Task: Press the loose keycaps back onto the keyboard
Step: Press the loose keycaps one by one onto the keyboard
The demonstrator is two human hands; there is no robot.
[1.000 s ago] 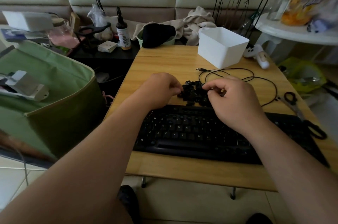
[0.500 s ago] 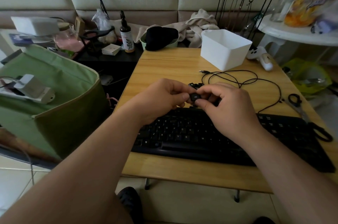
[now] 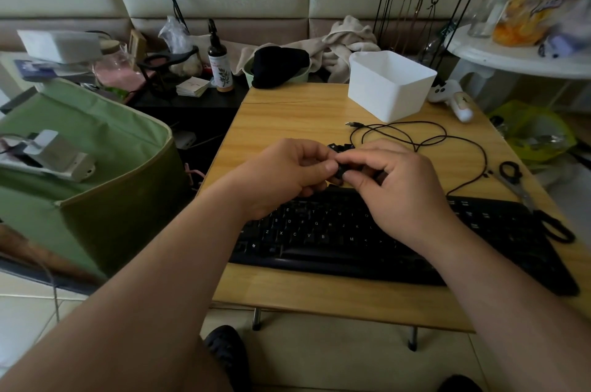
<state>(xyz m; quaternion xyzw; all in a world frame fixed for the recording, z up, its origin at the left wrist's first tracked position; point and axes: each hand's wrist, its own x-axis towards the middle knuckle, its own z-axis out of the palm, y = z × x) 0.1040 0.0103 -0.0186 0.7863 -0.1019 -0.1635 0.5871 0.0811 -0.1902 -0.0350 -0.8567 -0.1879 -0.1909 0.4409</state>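
Two hands: both meet just above the far edge of the keyboard, fingertips almost touching each other
Left hand [image 3: 281,179]: fingers curled in, thumb and forefinger pinching one side of a small black plastic keycap [image 3: 341,170]
Right hand [image 3: 404,187]: thumb and forefinger curled onto the other side of that same keycap, the other fingers loosely bent behind
Keycap: held in the air between the two hands, not on any switch; can't read which letter it is
Loose pile: a few more black keycaps [image 3: 339,146] peek out on the table right behind the fingers, mostly hidden
Keyboard: flat black full-size keyboard [image 3: 335,231] sits near the front of the light wooden table [image 3: 287,113], under both wrists; letter rows visible, top row covered by the hands
Cable: thin black cord [image 3: 425,136] loops across the table behind the right hand
Box: white plastic rectangular bin [image 3: 388,86] stands at the far side of the table
Scissors: black-handled scissors [image 3: 527,199] lie by the keyboard's right end, touching it
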